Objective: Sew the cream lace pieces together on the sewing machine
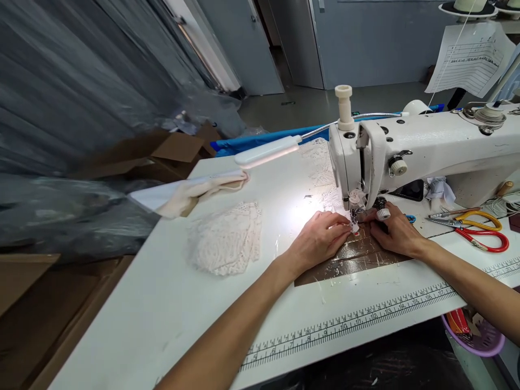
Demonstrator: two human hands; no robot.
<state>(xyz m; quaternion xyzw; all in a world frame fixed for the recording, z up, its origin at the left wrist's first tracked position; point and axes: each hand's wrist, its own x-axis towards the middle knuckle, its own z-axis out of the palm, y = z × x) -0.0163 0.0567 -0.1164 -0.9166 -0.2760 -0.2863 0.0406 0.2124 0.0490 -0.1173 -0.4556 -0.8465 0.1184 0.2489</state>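
Observation:
A white sewing machine (426, 135) stands on the table, its needle and presser foot low over the bed. My left hand (323, 238) is just left of the foot, fingertips pinched on a small piece of pale lace (355, 228). On the other side, my right hand (396, 233) is curled close to the foot, its fingers partly behind the machine's parts. What those fingers hold, if anything, is hidden. Beneath both hands lies a brown shiny sheet (339, 268). More pale lace (319, 162) spreads behind the needle under the lamp's glow.
A stack of lace pieces (227, 238) sits left of my hands, with folded fabric (203, 189) behind it. A lamp (268, 151) reaches over the table. Yellow-handled scissors (479, 219) and red-handled scissors (487, 240) lie right. A printed ruler (349, 322) runs along the front edge.

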